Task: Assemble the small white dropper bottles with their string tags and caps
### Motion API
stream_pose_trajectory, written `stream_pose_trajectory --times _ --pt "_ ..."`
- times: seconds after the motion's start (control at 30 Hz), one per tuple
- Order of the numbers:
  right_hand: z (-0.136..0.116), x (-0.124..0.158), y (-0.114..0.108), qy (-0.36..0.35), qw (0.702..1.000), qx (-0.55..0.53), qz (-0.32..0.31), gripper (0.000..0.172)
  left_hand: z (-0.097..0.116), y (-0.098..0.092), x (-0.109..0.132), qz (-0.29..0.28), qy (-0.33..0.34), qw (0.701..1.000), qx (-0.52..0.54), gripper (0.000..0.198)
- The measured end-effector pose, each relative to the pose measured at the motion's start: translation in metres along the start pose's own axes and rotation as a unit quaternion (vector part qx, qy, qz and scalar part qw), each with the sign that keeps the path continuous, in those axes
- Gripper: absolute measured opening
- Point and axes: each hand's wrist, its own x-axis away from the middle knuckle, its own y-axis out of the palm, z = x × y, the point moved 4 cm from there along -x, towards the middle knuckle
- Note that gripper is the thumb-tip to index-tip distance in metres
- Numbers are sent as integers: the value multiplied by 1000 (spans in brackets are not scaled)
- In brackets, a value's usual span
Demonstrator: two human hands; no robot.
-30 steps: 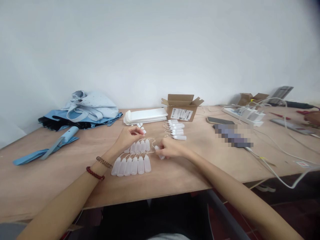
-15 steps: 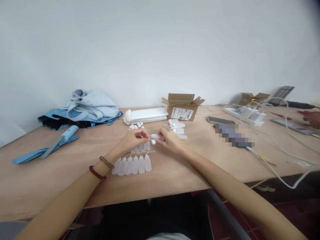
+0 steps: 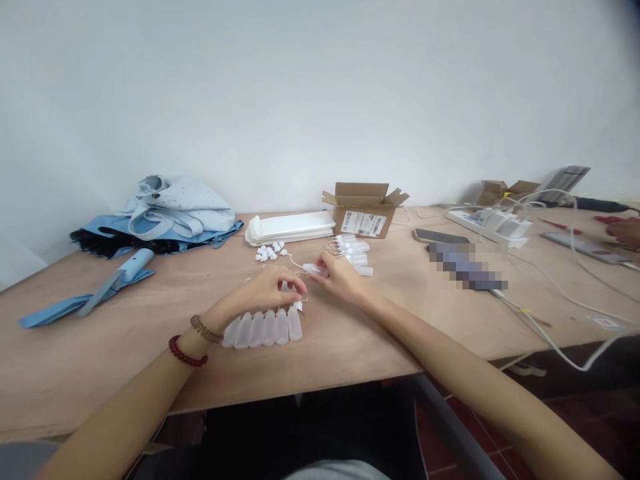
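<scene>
Pale wall [image 3: 320,100] backs the wooden table [image 3: 100,347]. Since half a second ago, the left hand [image 3: 283,288] has come nearer, over the near bottle row [image 3: 264,331], fingers narrowly curled, contents unclear; the small translucent bottle [image 3: 314,269], farther right, is apparently left to the right hand [image 3: 345,280] alone, its fingers around it.
</scene>
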Motion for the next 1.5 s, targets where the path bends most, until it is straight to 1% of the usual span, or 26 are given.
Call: stream_pose_trajectory --times 0.07,0.13,0.33,0.47,0.67,0.87,0.97,1.1,1.2,1.27,1.33,1.4,1.5 --pt "-1 0 1 2 1000 -5 -3 20 5 3 1 -13 23 999 -21 14" --pt "-1 0 2 7 1000 -6 -5 20 8 4 2 -13 39 999 -31 13" --pt "-3 0 1 12 1000 -3 -13 21 7 7 1 -1 56 998 -23 14" --pt "-3 0 2 6 1000 4 -13 21 9 6 1 9 71 997 -36 15" --pt "-2 0 3 6 1000 1 -10 22 8 7 2 3 44 996 -83 13" --pt "-5 0 1 11 1000 0 -18 20 10 12 1 3 69 991 -117 12" --pt "-5 1 1 9 1000 -6 -19 19 11 13 0 4 66 991 -117 11" --pt "-5 1 1 8 1000 -5 -17 19 16 12 2 -4 67 995 -80 8" --pt "-5 1 1 1 1000 -9 -10 19 20 13 4 -15 86 996 -35 11" --pt "-5 1 1 -3 1000 -18 -5 20 21 12 4 -11 82 997 1 10" --pt "-4 1 0 0 1000 -21 -2 21 19 10 4 8 51 998 47 10" --pt "-5 2 0 1 1000 -16 -2 20 16 6 4 42 11 995 84 12" --pt "-5 1 0 -4 1000 -4 -1 19 12 -1 3 99 -10 990 102 17"
